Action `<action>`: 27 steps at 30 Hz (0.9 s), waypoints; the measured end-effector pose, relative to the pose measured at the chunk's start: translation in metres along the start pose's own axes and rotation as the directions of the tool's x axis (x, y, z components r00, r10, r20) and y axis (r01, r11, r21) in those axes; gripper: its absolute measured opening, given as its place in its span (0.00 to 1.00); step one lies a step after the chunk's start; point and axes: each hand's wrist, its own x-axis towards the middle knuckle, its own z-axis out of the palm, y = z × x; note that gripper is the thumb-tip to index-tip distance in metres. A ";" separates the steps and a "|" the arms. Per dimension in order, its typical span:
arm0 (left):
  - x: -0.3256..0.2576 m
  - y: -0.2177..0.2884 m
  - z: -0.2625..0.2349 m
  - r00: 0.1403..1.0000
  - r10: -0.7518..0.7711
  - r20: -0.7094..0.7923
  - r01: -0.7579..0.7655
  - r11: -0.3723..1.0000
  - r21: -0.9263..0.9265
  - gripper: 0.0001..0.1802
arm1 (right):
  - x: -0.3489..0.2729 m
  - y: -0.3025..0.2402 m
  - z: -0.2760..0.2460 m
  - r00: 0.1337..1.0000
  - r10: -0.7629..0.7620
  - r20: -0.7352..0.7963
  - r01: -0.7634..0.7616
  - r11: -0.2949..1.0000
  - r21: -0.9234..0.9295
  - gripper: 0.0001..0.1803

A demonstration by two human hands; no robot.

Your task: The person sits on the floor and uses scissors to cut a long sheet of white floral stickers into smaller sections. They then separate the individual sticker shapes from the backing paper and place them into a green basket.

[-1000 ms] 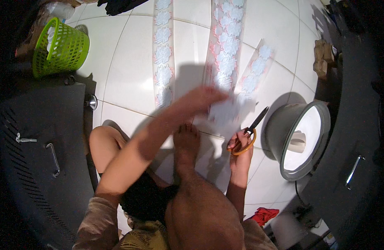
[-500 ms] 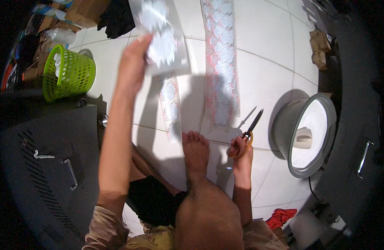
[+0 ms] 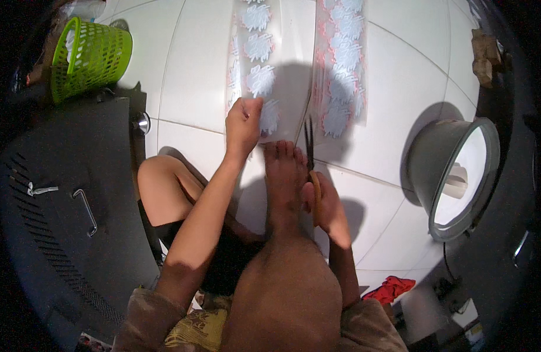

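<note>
One hand (image 3: 243,126), the left, curls over a patterned strip (image 3: 259,48), grip unclear; the right hand (image 3: 327,205) clasps scissors (image 3: 309,155).

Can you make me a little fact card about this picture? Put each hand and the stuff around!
Left hand: fingers closed at the edge of the left patterned strip
Right hand: holding scissors, orange handles, black blades pointing away
Right side: another patterned strip; grey tub, white inside; red cloth
Far left: green basket
Floor: white tiles

Left patterned strip (image 3: 259,47), right patterned strip (image 3: 344,56) cut off by top edge; scissors (image 3: 311,166) partly hidden by right hand (image 3: 329,210).
</note>
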 end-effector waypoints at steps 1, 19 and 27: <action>-0.004 0.000 0.001 0.997 0.077 -0.021 -0.077 0.997 0.011 0.19 | -0.003 0.003 0.004 1.000 -0.007 0.023 0.008 1.000 -0.019 0.28; -0.019 0.005 0.009 0.983 0.170 -0.074 -0.172 0.985 -0.024 0.14 | 0.012 -0.008 0.018 0.985 -0.017 0.172 0.028 0.998 -0.060 0.45; -0.019 0.004 0.010 0.983 0.157 -0.094 -0.162 0.986 -0.043 0.15 | 0.021 0.002 0.027 0.974 -0.223 0.039 0.226 0.967 -0.116 0.39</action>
